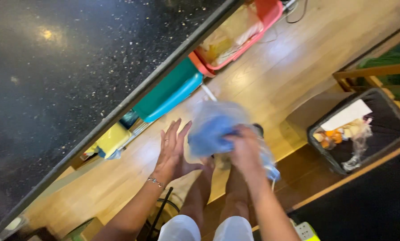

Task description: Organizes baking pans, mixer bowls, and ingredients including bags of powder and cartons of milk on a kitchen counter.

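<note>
- Right hand (244, 149) fingers clenched on blue plastic bag (213, 131), held above the floor; left hand (173, 149) released, flat beside it.
- Bag crumpled, blurred; long axis unclear.
- Black bin (389, 134) at right: white sheet, orange packets.
- Far: teal box (168, 91), red basket (271, 13) under counter (75, 67).

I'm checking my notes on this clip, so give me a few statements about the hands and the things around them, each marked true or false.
1. The right hand grips a blue cloth in a clear plastic bag. True.
2. The left hand is closed in a fist. False: it is open with fingers spread, beside the bag.
3. A black bin with rubbish stands on the floor to the right. True.
4. The counter is white. False: it is dark and speckled.
</note>
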